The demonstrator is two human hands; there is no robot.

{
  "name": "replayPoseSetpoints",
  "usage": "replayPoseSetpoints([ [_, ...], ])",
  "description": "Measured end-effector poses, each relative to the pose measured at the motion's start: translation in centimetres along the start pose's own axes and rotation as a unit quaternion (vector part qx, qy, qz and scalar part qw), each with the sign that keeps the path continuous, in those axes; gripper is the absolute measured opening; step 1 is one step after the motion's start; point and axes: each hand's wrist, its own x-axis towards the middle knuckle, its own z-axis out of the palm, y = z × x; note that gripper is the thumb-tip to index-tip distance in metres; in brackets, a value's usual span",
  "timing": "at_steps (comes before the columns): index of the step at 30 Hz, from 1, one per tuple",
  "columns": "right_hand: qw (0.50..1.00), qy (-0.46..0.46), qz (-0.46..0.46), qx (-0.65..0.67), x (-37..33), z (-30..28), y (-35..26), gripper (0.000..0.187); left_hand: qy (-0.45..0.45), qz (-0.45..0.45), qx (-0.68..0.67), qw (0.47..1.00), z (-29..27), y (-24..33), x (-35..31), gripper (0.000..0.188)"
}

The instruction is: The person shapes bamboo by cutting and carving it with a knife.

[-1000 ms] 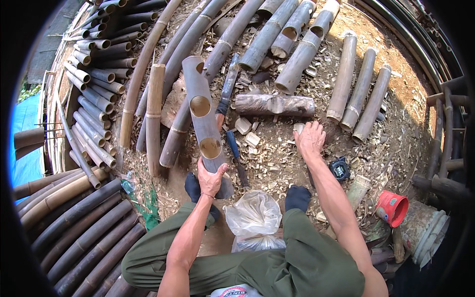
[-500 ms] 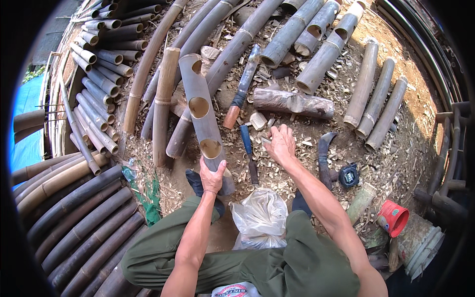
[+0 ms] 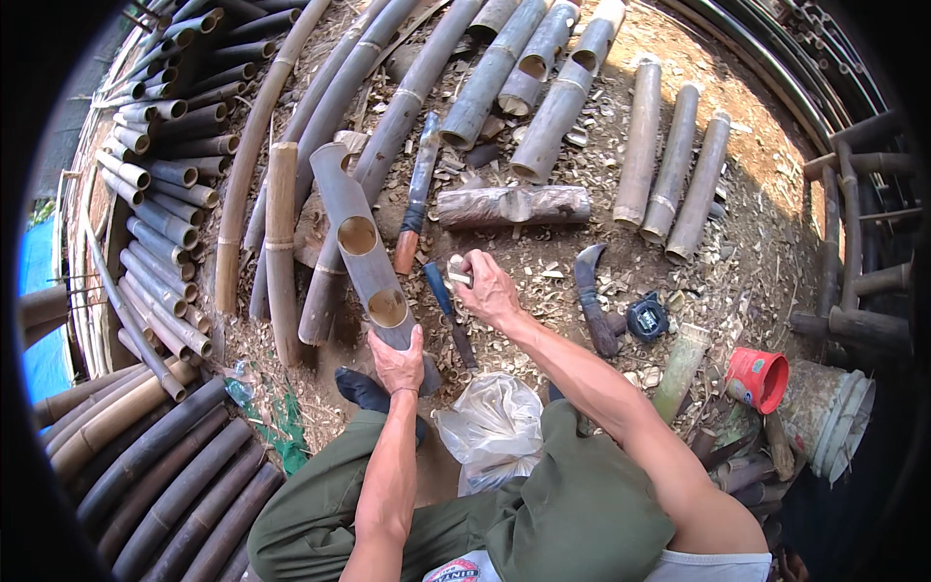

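My left hand [image 3: 396, 361] is wrapped round the lower end of a grey bamboo tube [image 3: 371, 273]. The tube slants up and away to the left, with two oval holes cut in its upper side and a notched far end. In the fingers of my right hand [image 3: 492, 291] is a small pale piece of wood [image 3: 458, 271], held to the right of the tube and apart from it. Just below those fingers lies a chisel with a blue handle [image 3: 438, 289] on the chip-strewn ground. A long tool with an orange end [image 3: 405, 250] lies farther off.
Ahead lies a notched log [image 3: 558, 204], with several bamboo tubes [image 3: 638, 145] beyond. Right of my hand are a curved knife [image 3: 590, 291], a tape measure [image 3: 647, 318], a red can [image 3: 747, 378] and a bucket [image 3: 819, 417]. A plastic bag [image 3: 493, 427] sits between my legs; bamboo stacks [image 3: 155, 475] line the left.
My right hand has moved closer to the bamboo tube, still pinching the small piece. The whole view has shifted, so ground objects appear farther left. My left hand keeps its hold.
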Motion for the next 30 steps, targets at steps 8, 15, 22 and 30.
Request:
replayPoseSetpoints([
  [8,0.81,0.426,0.255,0.312,-22.5,-29.7,9.8,0.071,-0.02,0.008,-0.017,1.0,0.8,-2.3,0.3,0.09],
  [15,0.576,0.762,0.18,-0.235,-50.4,-68.7,11.0,0.064,-0.083,0.067,-0.157,0.982,-0.7,0.0,-1.9,0.072],
  [22,0.465,0.511,0.242,-0.681,-47.3,-74.6,9.8,0.068,-0.192,0.081,-0.218,0.953,1.0,8.8,-7.3,0.083],
  [30,0.935,-0.034,-0.022,-0.351,-14.8,-28.2,5.0,0.072,-0.269,0.043,-0.226,0.935,5.5,6.9,-9.2,0.095],
])
